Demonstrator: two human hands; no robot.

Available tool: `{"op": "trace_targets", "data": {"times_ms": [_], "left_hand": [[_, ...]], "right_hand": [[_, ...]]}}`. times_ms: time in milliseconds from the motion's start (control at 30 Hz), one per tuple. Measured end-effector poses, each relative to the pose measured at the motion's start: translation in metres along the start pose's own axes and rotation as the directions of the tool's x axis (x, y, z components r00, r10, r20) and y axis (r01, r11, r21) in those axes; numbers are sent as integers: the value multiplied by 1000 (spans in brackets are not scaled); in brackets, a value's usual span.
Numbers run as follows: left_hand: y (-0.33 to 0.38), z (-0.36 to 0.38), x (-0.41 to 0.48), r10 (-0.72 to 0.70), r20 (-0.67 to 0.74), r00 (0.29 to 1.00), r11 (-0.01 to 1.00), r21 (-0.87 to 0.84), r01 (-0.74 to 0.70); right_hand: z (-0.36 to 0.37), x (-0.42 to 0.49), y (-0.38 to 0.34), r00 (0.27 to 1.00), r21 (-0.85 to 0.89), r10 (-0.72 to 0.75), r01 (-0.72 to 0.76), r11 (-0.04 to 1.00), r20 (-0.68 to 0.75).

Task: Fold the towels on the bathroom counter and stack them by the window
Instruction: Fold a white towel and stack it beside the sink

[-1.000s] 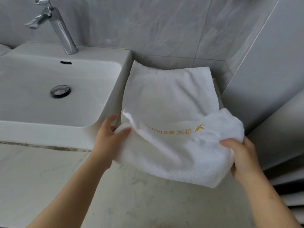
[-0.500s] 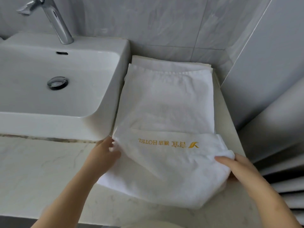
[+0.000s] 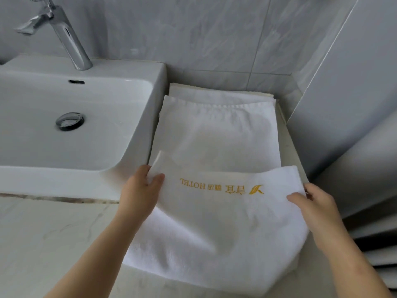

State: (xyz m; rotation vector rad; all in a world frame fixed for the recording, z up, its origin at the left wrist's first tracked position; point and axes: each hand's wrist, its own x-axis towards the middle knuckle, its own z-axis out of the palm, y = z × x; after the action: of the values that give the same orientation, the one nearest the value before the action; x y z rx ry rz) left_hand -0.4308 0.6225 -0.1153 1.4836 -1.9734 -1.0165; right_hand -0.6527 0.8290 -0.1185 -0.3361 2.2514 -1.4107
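White ceramic sink [image 3: 156, 104] sits left of and beyond the left grip [image 3: 139, 190], a chrome drain plug [image 3: 69, 121] in its basin and a faucet [image 3: 68, 39] on its back rim. The left grip pinches one end of the folded-over flap of a white towel [image 3: 214, 229] with gold hotel lettering. The right grip [image 3: 318, 209] clasps the other end, thumb on top. Between the grips the towel rests on the pale tabletop [image 3: 53, 244]; beyond them it covers another white towel [image 3: 214, 91] by the wall.
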Motion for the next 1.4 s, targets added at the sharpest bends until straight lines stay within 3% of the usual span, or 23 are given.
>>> {"op": "trace_targets", "data": {"times_ms": [233,533,733,1067,1133,1267,1400], "left_hand": [[25,5,35,41,-120,992,997,-65,-49],[56,17,98,-17,-151,988,997,-79,5],[74,26,130,-21,-165,986,1000,-13,19],[72,52,167,-100,-130,986,993,46,106],[67,59,162,-26,-135,990,996,85,38],[50,68,136,294,-148,944,894,391,-217],[26,67,104,364,-36,931,857,404,-320]], "right_hand": [[4,33,-29,995,114,-58,67,991,-81],[22,102,-61,979,136,-136,157,978,-149],[39,137,-78,984,150,-120,139,979,-129],[63,179,-80,970,21,-193,198,980,-149],[65,177,-76,968,-20,-202,202,979,-148],[62,162,-60,955,-150,-235,210,966,-180],[56,132,-29,960,-254,-232,188,949,-156]]}}
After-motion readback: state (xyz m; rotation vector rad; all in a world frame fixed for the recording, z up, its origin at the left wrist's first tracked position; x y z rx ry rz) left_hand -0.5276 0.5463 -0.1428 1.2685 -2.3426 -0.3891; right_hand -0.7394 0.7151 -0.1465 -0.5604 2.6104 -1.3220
